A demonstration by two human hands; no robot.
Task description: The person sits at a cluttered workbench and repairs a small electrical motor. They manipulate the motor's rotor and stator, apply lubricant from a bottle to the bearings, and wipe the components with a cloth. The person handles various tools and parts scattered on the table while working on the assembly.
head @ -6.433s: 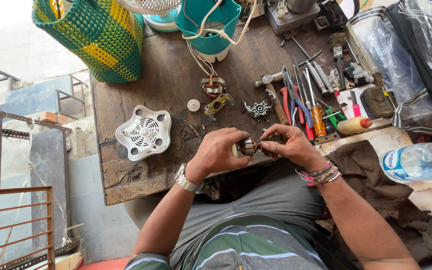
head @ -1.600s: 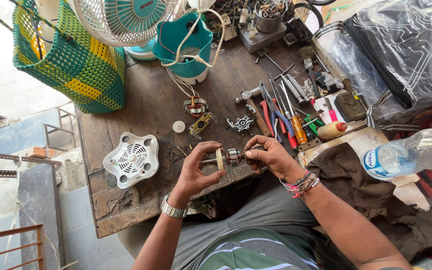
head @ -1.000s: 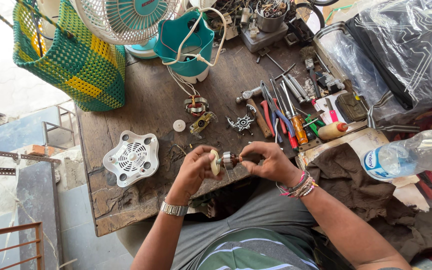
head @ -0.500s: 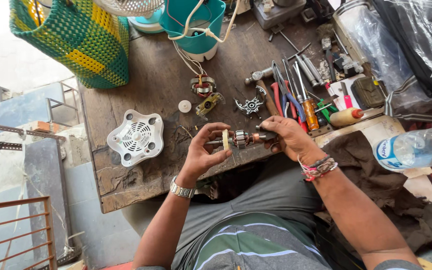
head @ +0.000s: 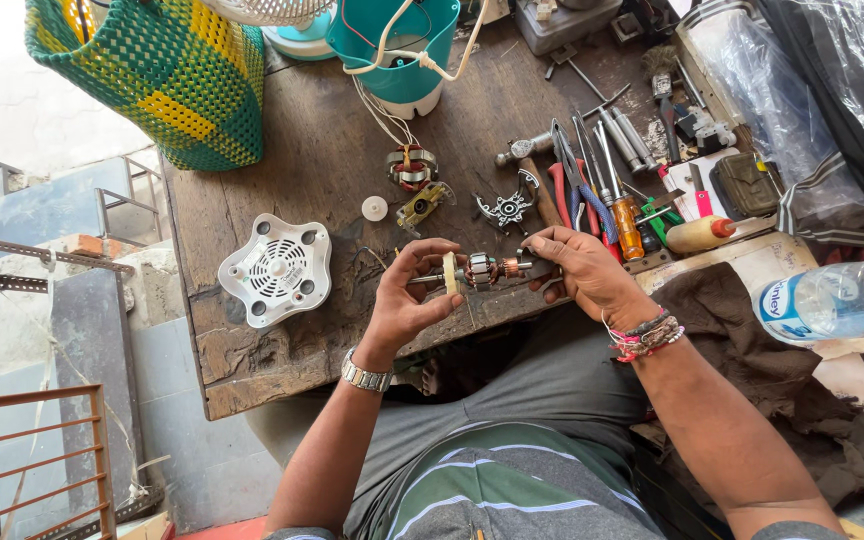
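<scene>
Far to my left the woven green-and-yellow basket [head: 157, 70] stands at the back corner of the wooden worktop [head: 282, 170], and nearer me the white vented motor cover [head: 275, 270] lies flat on the boards, well apart from what I hold. My left hand [head: 407, 295] is closed around one end of the small motor armature [head: 479, 269], thumb and fingers pinching the shaft by a pale washer-like disc, and it hangs just above the worktop's near edge, level between both hands. The core looks like stacked steel with copper at one end, so I judge it dense for its size, stiff, and not slippery on the shaft. The windings and copper commutator seem the delicate part; I would grip only the bare shaft ends or the laminated core, never the wire. My right hand [head: 584, 272] is clamped on the other shaft end, fingers curled over it. Behind the armature lie the wound stator [head: 411, 166], a small metal bracket [head: 504, 208], then pliers and screwdrivers [head: 602, 190] in a row. Farthest right a clear plastic bottle [head: 832, 300] lies on its side.
</scene>
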